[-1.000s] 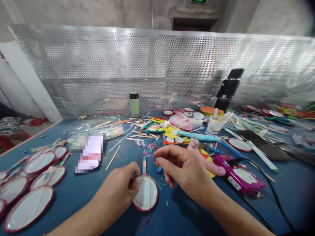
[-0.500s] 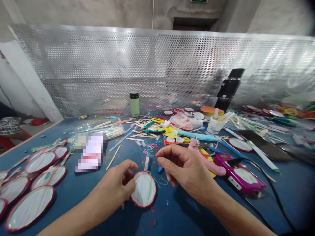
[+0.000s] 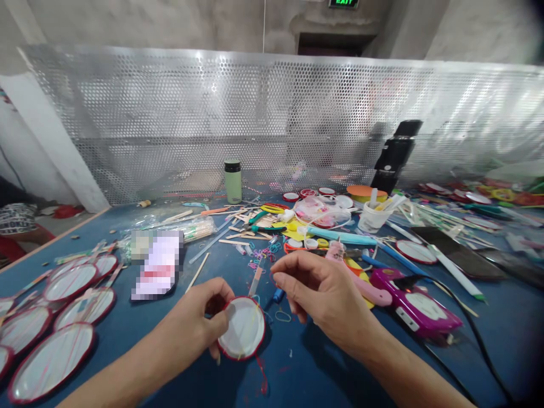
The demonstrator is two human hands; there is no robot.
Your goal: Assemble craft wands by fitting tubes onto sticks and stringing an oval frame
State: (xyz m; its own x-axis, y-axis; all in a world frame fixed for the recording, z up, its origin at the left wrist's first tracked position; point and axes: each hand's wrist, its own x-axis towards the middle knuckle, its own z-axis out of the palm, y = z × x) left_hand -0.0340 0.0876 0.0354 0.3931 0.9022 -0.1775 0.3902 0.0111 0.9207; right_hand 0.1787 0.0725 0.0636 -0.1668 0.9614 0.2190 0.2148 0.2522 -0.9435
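Note:
A round white disc with a red rim (image 3: pixel 243 330) is pinched at its left edge between the thumb and fingers of my left hand (image 3: pixel 206 317). From its far side a flat wooden stick (image 3: pixel 256 280) points away, and a red string (image 3: pixel 262 377) trails from its near edge. My right hand (image 3: pixel 312 289) hovers to the right of the disc, thumb and forefinger nearly together; whatever may be between them is too small to tell. Below its fingers lies a thin loop of string (image 3: pixel 283 316), beside a small blue piece (image 3: pixel 278 295).
More red-rimmed discs (image 3: pixel 51 361) overlap at the left beside a phone (image 3: pixel 157 266). Small coloured clips (image 3: pixel 257 258) and wooden sticks lie ahead. A pink glue gun (image 3: pixel 374 292) and purple power strip (image 3: pixel 419 309) sit right. A green bottle (image 3: pixel 233 182) stands before the perforated metal screen (image 3: pixel 191 113).
My left hand has closed on the disc's edge and shifted it slightly to the left and tilted it. My right hand has barely moved.

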